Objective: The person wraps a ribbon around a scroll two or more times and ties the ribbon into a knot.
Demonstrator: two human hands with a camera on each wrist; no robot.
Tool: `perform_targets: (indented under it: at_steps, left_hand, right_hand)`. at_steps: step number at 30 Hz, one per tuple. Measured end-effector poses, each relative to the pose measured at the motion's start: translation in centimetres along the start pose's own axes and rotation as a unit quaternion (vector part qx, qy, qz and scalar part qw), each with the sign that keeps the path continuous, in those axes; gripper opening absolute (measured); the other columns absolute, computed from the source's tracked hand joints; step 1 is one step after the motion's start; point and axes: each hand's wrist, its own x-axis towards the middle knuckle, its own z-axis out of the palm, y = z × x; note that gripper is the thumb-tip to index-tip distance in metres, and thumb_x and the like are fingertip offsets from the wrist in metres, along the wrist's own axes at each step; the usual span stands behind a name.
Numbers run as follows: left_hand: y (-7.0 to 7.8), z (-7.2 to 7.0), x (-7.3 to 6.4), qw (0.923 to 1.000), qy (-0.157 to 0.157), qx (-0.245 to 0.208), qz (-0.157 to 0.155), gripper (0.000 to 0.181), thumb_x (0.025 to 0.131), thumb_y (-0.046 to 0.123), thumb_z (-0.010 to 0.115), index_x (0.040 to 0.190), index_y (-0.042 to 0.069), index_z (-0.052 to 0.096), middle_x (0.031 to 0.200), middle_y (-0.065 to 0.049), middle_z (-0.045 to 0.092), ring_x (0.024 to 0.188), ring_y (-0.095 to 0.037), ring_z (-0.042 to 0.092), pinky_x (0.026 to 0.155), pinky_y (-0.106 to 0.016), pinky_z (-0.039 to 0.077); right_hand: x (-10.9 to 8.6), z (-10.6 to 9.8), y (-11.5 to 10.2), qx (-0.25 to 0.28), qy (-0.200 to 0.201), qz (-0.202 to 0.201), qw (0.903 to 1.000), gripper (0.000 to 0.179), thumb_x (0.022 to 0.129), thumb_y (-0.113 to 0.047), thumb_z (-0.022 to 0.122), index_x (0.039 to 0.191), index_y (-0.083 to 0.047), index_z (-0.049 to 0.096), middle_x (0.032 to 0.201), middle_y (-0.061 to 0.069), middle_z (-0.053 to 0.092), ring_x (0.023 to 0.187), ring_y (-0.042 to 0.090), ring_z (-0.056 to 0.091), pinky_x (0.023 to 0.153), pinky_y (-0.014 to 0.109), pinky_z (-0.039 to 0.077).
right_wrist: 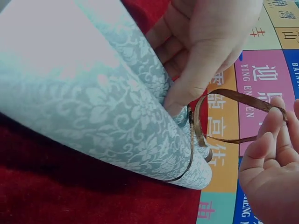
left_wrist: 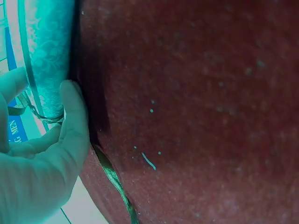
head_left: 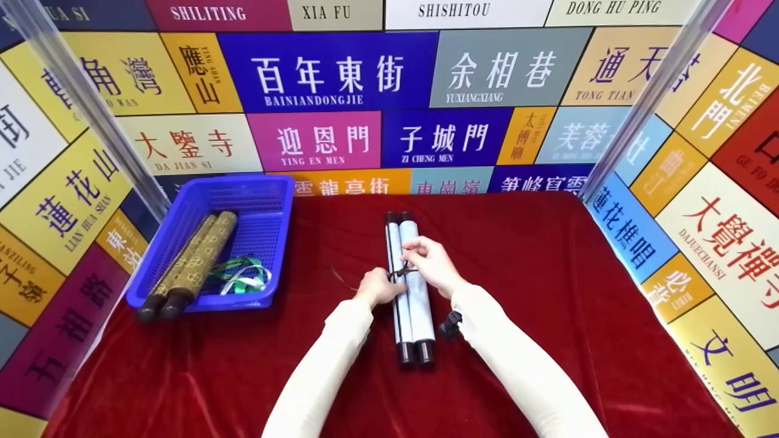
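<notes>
The surface covered with red velvet (head_left: 517, 255) meets a back wall of coloured rectangular panels (head_left: 328, 73) bearing Chinese characters. Similar slanted left wall (head_left: 61, 201) and right wall (head_left: 724, 225) enclose it; transparent upright posts (head_left: 654, 100) reflect whitish light.

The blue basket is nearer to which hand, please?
Left. The left hand is right of the blue basket; the right hand is farther right, pinching brown ribbon.
</notes>
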Motion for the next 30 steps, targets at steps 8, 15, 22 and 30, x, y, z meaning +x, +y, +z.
perform_targets:
  at_steps: [8, 15, 22, 30]
  left_hand:
    - [-0.9, -0.4, 0.1, 0.9998, 0.007, 0.004, 0.016, 0.038, 0.084, 0.036, 0.072, 0.101, 0.002, 0.070, 0.099, -0.017, 0.073, 0.088, -0.029, 0.064, 0.085, -0.041, 0.054]
    - [-1.5, -1.0, 1.0, 0.9858, 0.103, -0.052, 0.121, 0.032, 0.084, 0.017, 0.065, 0.113, 0.005, 0.065, 0.091, -0.008, 0.069, 0.083, -0.023, 0.065, 0.078, -0.033, 0.052]
    - [-1.1, -2.3, 1.3, 0.9506, 0.070, -0.142, 0.267, 0.028, 0.088, 0.017, 0.068, 0.114, 0.006, 0.067, 0.098, -0.012, 0.070, 0.086, -0.024, 0.066, 0.083, -0.039, 0.055]
    - [-1.2, -2.4, 1.5, 0.9508, 0.059, -0.208, 0.222, 0.040, 0.089, 0.013, 0.074, 0.125, -0.001, 0.064, 0.086, -0.012, 0.075, 0.076, -0.008, 0.064, 0.077, -0.023, 0.053]
  right_hand:
    - [-0.1, -0.5, 0.4, -0.015, 0.069, -0.003, 0.9975, 0.023, 0.088, 0.004, 0.060, 0.110, 0.004, 0.066, 0.071, -0.001, 0.063, 0.067, 0.007, 0.054, 0.063, 0.018, 0.041]
    - [0.1, -0.3, -0.4, -0.006, 0.077, -0.039, 0.9963, 0.022, 0.088, 0.007, 0.055, 0.108, 0.006, 0.064, 0.077, 0.008, 0.072, 0.077, 0.012, 0.063, 0.073, 0.018, 0.043]
    - [0.1, 0.4, -1.0, -0.011, 0.036, -0.036, 0.9986, 0.021, 0.096, -0.001, 0.059, 0.114, 0.006, 0.067, 0.101, 0.022, 0.075, 0.093, 0.018, 0.068, 0.075, 0.017, 0.047]
    - [-0.1, 0.6, -0.8, -0.057, 0.016, -0.034, 0.9977, 0.030, 0.099, -0.010, 0.056, 0.127, -0.001, 0.063, 0.110, 0.019, 0.075, 0.106, 0.027, 0.071, 0.084, 0.026, 0.051]
